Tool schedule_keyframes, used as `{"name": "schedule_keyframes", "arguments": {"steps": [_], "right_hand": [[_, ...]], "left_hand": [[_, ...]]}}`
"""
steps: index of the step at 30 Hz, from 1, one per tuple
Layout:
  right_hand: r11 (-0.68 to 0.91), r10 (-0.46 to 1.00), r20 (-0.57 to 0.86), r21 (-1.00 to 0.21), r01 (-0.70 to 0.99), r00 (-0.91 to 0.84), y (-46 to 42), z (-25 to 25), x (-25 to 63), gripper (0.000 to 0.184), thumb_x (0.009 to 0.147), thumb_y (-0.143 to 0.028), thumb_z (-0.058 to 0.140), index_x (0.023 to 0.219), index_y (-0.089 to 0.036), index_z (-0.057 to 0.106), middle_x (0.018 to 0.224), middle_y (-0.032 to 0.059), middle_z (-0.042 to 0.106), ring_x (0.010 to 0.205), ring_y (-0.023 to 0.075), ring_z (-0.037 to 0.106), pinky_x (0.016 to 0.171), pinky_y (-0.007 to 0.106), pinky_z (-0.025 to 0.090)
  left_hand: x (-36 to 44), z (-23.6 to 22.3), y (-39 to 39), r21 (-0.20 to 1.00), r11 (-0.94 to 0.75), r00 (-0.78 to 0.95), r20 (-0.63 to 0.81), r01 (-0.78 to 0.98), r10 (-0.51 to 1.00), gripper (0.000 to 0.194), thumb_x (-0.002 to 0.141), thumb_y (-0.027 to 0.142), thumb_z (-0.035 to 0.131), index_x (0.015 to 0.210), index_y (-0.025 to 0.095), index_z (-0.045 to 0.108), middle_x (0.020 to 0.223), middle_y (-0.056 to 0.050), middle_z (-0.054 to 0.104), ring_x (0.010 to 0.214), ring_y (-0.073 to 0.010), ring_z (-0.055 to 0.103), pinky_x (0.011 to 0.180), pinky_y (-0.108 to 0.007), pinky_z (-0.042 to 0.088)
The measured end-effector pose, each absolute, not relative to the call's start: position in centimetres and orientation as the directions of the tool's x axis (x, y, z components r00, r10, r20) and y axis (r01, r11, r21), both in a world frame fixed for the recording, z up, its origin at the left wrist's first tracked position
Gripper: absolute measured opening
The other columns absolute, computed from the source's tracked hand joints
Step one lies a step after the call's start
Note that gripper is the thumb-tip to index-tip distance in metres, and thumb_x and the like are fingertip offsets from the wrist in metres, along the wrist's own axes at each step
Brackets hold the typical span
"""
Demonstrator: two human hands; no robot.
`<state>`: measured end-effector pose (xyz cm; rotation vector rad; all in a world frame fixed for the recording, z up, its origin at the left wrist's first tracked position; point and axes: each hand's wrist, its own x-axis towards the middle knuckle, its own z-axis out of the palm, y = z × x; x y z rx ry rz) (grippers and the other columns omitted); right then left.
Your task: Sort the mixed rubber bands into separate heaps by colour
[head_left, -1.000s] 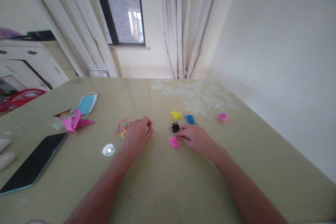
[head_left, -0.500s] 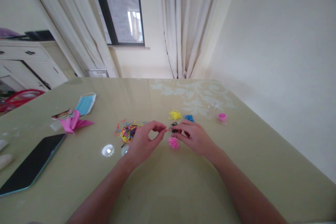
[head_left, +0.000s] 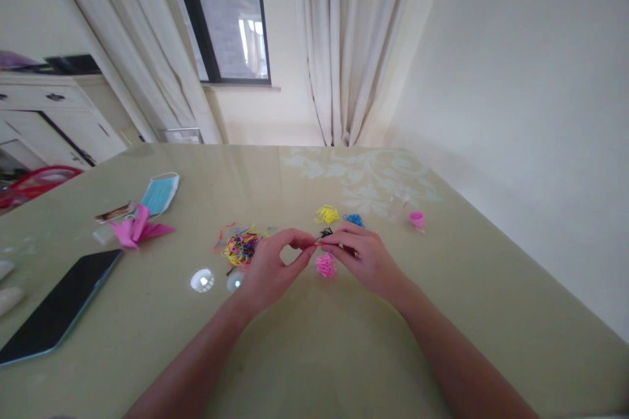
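Note:
My left hand and my right hand meet fingertip to fingertip above the table, both pinching a small red rubber band. A mixed heap of coloured rubber bands lies just left of my left hand. Sorted little piles lie round my right hand: pink just below the fingertips, black partly hidden behind them, yellow and blue farther back.
The olive glass-topped table also bears a small pink cap at the right, a dark tablet at the left, a pink folded paper, a blue face mask. A wall runs along the right; curtains and a window stand behind.
My left hand left the mixed heap, carrying a red band rightward, and met my right hand, which lifted off the table. The heap is now uncovered.

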<state>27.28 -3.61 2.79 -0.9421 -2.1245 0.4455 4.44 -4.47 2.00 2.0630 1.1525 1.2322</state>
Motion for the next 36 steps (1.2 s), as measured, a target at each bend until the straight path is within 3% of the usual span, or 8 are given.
{"name": "schedule_keyframes", "arguments": {"steps": [8,22,26,29,32,36], "right_hand": [[0.664,0.747,0.548,-0.609,0.434,-0.376,-4.1,3.4,27.2,0.022,0.106,-0.038,0.067,0.102,-0.022,0.083,0.084,0.0037,0.071,0.067,0.0144,0.060,0.067,0.027,0.051],[0.730,0.680,0.656,-0.565,0.385,-0.327,-4.5,3.7,27.2,0.018,0.104,-0.034,0.070,0.102,-0.023,0.084,0.087,0.0040,0.071,0.063,0.0121,0.058,0.062,0.026,0.051],[0.713,0.698,0.638,-0.579,0.396,-0.326,-4.4,3.8,27.3,0.019,0.104,-0.035,0.070,0.103,-0.024,0.085,0.089,0.0042,0.072,0.065,0.0127,0.060,0.064,0.027,0.053],[0.695,0.717,0.618,-0.597,0.401,-0.322,-4.2,3.8,27.7,0.018,0.104,-0.036,0.071,0.103,-0.024,0.085,0.090,0.0049,0.073,0.070,0.0147,0.064,0.066,0.028,0.054],[0.674,0.737,0.598,-0.612,0.414,-0.316,-3.8,4.0,28.3,0.020,0.104,-0.037,0.070,0.103,-0.025,0.086,0.092,0.0063,0.074,0.077,0.0170,0.067,0.069,0.029,0.054],[0.580,0.813,0.488,-0.633,0.512,-0.317,-2.8,4.7,30.0,0.020,0.102,-0.036,0.071,0.100,-0.024,0.087,0.089,0.0050,0.073,0.069,0.0153,0.063,0.066,0.029,0.051]], "left_hand": [[4.5,2.3,-4.7,0.729,-0.574,0.215,0.534,0.373,0.818,0.008,0.095,0.021,0.072,0.099,0.024,0.079,0.090,-0.001,0.080,0.083,-0.0169,0.073,0.080,-0.030,0.058],[4.6,2.7,-5.4,0.749,-0.574,0.198,0.540,0.331,0.818,0.007,0.096,0.023,0.073,0.100,0.024,0.078,0.091,-0.003,0.079,0.085,-0.0171,0.071,0.081,-0.030,0.057],[4.4,2.3,-4.9,0.712,-0.559,0.233,0.510,0.425,0.828,0.018,0.096,0.027,0.072,0.114,0.025,0.075,0.102,-0.003,0.080,0.089,-0.0187,0.071,0.084,-0.032,0.058],[3.5,1.5,-3.8,0.596,-0.484,0.223,0.458,0.641,0.860,0.025,0.098,0.026,0.067,0.122,0.024,0.072,0.116,-0.008,0.079,0.102,-0.0247,0.072,0.093,-0.040,0.057],[2.0,0.4,-2.8,0.327,-0.293,0.177,0.343,0.898,0.923,0.034,0.099,0.022,0.061,0.131,0.021,0.070,0.132,-0.015,0.074,0.123,-0.0358,0.067,0.105,-0.053,0.051],[0.5,-0.4,-2.3,0.089,-0.148,0.130,0.183,0.985,0.975,0.037,0.103,0.026,0.052,0.135,0.016,0.069,0.145,-0.021,0.068,0.132,-0.0432,0.062,0.107,-0.059,0.047]]}}
